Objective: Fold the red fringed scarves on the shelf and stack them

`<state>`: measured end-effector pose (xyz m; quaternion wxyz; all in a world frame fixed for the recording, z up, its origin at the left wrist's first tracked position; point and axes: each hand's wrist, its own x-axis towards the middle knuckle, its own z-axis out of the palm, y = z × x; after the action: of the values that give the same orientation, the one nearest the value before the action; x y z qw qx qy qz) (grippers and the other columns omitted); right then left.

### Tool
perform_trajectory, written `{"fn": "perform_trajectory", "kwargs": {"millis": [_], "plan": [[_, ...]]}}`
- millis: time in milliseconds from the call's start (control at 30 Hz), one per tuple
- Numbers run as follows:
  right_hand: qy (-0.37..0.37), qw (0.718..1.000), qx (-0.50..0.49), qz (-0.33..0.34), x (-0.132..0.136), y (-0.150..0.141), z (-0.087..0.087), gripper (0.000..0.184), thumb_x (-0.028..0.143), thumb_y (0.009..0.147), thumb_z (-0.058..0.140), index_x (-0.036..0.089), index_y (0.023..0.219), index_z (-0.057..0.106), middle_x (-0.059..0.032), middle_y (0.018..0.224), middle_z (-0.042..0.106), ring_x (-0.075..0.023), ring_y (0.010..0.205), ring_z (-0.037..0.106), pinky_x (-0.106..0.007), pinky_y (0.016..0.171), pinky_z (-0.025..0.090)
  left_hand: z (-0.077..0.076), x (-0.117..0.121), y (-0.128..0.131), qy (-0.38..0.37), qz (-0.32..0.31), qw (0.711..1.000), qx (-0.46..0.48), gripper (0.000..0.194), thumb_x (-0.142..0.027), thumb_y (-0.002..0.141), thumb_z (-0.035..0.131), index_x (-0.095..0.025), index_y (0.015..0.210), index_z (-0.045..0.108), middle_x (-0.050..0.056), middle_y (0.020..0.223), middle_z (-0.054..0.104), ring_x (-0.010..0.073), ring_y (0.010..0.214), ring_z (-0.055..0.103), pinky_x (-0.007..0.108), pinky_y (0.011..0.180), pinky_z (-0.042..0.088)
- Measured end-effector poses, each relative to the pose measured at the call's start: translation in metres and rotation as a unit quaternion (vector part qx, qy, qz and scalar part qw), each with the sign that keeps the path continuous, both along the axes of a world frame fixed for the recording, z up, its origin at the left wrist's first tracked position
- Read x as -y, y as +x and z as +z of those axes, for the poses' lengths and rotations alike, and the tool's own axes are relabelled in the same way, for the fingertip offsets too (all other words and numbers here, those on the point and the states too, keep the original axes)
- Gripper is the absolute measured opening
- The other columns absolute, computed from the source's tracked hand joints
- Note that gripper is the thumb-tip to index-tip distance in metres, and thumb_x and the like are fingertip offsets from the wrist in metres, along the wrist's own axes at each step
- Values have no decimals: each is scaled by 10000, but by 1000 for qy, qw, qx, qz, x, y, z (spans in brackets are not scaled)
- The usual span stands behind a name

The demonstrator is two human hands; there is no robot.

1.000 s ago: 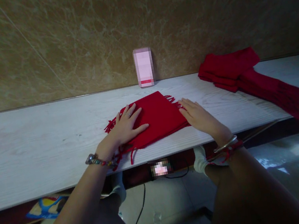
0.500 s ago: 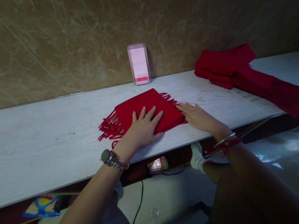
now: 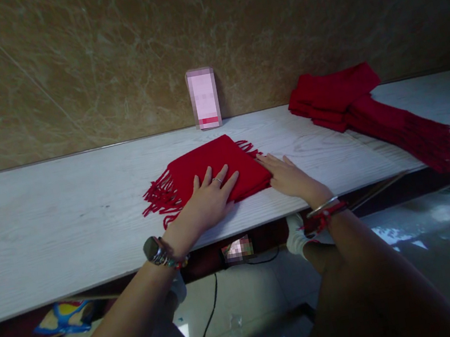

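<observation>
A folded red scarf (image 3: 223, 160) lies on the white wood-grain tabletop (image 3: 64, 220), with loose fringe at its left side and some at its upper right. My left hand (image 3: 210, 197) rests flat on the scarf's front part, fingers spread, a ring on one finger. Against the scarf's right edge, my right hand (image 3: 285, 175) lies with its fingers stretched out, the fingertips touching the cloth and fringe. Part of the near edge of the scarf is hidden under my left hand and wrist.
Farther right, a second red scarf (image 3: 360, 98) lies loosely folded, its fringed end trailing toward the front edge. A phone (image 3: 205, 99) leans against the brown marbled wall (image 3: 121, 53). Under the table are a blue-edged packet (image 3: 64, 318) and a black cable (image 3: 210, 316).
My right hand has shifted slightly left along the scarf's right edge, its fingers still extended. My left hand stays flat on the scarf. The whole view has moved a little.
</observation>
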<state>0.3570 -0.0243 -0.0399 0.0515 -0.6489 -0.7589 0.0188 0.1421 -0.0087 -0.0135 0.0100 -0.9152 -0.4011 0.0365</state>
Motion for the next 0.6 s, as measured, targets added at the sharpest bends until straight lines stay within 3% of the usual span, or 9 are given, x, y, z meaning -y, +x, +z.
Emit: {"fn": "perform_trajectory", "kwargs": {"millis": [200,367,600], "plan": [[-5,1000,18,-7,0,0,0,551,199,893,276,182,1441,334,-80,1503,323,-275,1381,269,-568,1084,263,-1,-4,-13,-12,33,999,20,592,-121,882,335,-239,1459,272,126,1522,257,391,1362,252,622,1009,337],[12,1000,14,-7,-1,1,-4,508,278,940,227,223,1429,355,-61,1494,346,-264,1372,294,-567,1078,268,-2,-17,-43,33,20,992,120,626,-40,827,286,-160,1442,303,158,1480,340,262,1300,418,434,1046,384],[0,999,8,-36,2,8,-2,511,296,934,237,252,1429,356,-44,1496,341,-271,1367,303,-581,1061,289,5,-21,-77,62,78,986,130,667,-23,760,342,-120,1421,347,204,1459,352,307,1270,453,453,1011,422]]}}
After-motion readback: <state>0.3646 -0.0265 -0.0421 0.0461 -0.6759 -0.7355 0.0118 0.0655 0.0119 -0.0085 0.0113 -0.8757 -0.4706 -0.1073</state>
